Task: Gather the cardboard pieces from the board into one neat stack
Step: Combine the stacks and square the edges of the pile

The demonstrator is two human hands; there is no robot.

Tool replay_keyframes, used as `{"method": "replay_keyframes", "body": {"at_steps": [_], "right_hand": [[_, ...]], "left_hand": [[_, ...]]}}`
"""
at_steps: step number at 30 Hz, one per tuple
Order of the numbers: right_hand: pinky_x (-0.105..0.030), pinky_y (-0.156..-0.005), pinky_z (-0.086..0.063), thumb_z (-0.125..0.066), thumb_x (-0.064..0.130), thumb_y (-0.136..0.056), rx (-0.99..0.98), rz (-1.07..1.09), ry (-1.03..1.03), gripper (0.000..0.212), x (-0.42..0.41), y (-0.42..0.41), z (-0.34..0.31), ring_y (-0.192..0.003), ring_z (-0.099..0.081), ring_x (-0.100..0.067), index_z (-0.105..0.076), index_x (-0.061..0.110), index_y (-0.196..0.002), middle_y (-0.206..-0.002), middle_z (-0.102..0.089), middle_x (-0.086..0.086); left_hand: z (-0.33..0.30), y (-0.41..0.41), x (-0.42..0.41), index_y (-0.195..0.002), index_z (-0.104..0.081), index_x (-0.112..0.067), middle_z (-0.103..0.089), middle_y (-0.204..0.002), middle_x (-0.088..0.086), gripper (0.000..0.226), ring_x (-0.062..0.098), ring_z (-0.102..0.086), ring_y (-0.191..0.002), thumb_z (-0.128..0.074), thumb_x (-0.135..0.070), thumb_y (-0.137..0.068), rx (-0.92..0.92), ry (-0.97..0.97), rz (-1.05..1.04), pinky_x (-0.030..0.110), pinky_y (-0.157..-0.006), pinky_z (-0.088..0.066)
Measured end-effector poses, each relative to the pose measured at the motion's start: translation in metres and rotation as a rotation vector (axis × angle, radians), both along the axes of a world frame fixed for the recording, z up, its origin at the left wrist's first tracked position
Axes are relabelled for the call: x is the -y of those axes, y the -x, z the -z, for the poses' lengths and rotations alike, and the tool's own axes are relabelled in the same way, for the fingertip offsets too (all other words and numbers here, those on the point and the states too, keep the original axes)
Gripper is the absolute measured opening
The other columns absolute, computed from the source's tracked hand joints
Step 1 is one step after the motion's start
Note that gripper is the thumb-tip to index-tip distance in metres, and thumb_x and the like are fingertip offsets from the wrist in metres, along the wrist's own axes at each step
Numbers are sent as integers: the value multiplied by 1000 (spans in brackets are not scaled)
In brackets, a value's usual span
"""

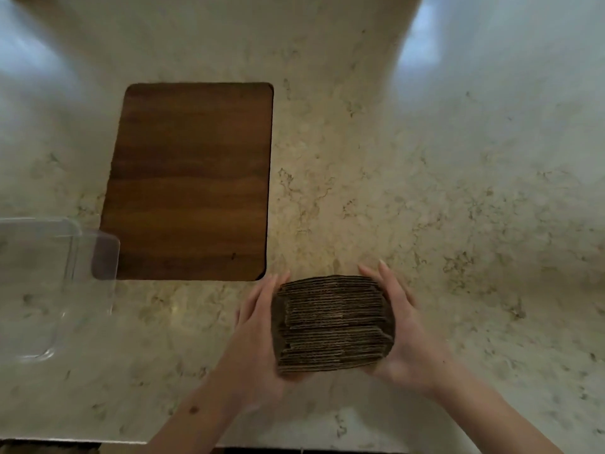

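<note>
Open marbled tabletop across the whole right half and the upper part of the frame, free for passing. Upper left of centre taken by a flat wooden board, low enough to pass over. At the left edge, a clear plastic container with raised walls, one corner overlapping the board's lower left. Lower centre blocked by the cardboard stack, flanked by the left hand and right hand, straight fingers against its sides. Bare strip between board and stack

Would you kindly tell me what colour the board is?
The board is dark reddish-brown wood with horizontal grain bands, seen in the head view.
</note>
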State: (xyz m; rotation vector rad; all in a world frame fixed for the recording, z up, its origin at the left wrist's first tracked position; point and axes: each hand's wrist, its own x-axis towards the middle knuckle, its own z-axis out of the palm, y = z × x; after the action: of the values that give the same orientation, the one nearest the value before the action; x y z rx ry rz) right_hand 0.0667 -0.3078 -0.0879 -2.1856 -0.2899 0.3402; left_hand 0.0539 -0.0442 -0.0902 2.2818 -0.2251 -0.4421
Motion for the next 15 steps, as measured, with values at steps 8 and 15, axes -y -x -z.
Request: {"method": "replay_keyframes", "body": {"at_steps": [8, 15], "right_hand": [[-48, -127, -1, -77, 61, -75, 120, -30, 127, 115, -8, 6, 10, -145, -39, 0, -16, 15, -162, -151, -45, 23], [-32, -126, 3, -53, 85, -77, 121, -77, 135, 122, -9, 8, 5, -149, -28, -8, -6, 10, -161, -154, -36, 9]], "left_hand": [[18, -4, 8, -156, -24, 3, -34, -157, 11, 124, 27, -26, -149, -72, -75, -72, 220, -106, 54, 61, -117, -29], [12, -5, 5, -162, -10, -4, -19, -165, -7, 140, 4, -6, -152, -85, -71, -64, 154, -101, 100, 45, -123, -19]]}}
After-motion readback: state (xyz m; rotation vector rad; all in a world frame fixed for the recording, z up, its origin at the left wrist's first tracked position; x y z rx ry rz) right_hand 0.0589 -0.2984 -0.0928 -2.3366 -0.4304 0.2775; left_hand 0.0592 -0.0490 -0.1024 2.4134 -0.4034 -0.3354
